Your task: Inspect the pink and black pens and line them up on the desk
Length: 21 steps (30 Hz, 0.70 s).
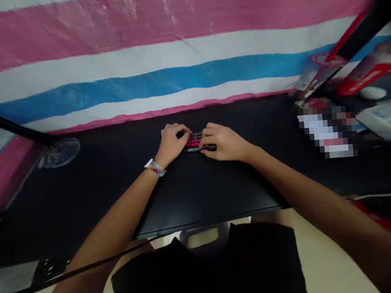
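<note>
- In front of both bare hands' owner: flat black counter (185, 192), smooth, slightly shiny toward the near edge.
- Near the counter's middle, between the 2 hands: slim pens laid flat, side by side in a tight row, running left to right.
- Nearest in the row: slender silver-and-black pen (193, 149). Just beyond, bright pinkish-red slim pens (192, 143). Farther still, dark grey slim pens (197, 135). Exact count hard to tell, with ends hidden by fingers.
- At the row's left end: left hand (176, 140), fingers curled, thumb and fingertips close together, in contact with the pens; gripping or only resting, cannot tell.
- On the left wrist: multicoloured patterned band (155, 167).
- At the row's right end: right hand (227, 142), narrow, thumb and fingertip pinched about the black end of the silver-and-black pen, other fingers bent over the rest of the row.
- Well left on the counter: clear round shallow dish (60, 153), near the foot of a thin black pole (16, 125).
- Far right: clear red-rimmed container (326, 61), blurred; in front, a pixelated patch.
- Behind: pink, white and blue striped sheet (164, 84).
- Below the near edge: black clothing (207, 266).
</note>
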{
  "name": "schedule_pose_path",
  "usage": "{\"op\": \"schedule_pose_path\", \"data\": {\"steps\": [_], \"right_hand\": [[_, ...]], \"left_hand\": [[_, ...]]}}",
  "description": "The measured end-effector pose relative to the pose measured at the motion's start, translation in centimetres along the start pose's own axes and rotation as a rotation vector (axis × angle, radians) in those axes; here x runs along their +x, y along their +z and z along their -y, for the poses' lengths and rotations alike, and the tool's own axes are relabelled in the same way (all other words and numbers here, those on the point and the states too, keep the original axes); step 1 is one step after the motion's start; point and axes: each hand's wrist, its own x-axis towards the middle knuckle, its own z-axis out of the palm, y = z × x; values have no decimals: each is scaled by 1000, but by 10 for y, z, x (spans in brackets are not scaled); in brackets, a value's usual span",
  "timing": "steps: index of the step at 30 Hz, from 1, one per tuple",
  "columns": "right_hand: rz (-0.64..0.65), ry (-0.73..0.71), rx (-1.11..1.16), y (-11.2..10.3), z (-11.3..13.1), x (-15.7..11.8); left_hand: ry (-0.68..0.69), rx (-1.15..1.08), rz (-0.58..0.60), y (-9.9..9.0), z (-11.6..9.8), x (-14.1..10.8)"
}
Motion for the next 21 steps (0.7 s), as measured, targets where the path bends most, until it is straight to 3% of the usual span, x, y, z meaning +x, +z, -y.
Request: {"op": "schedule_pose_path", "data": {"steps": [9, 13, 17, 21], "right_hand": [[37, 87, 161, -1, -4, 0], [-106, 139, 264, 1, -9, 0], [-299, 260, 405, -1, -13, 0], [-375, 420, 561, -6, -18, 0]], "left_hand": [[62, -98, -123, 5, 11, 0], [211, -185, -253, -1, 0, -5], [423, -87, -216, -3, -12, -11], [460, -80, -240, 2, -15, -11]]}}
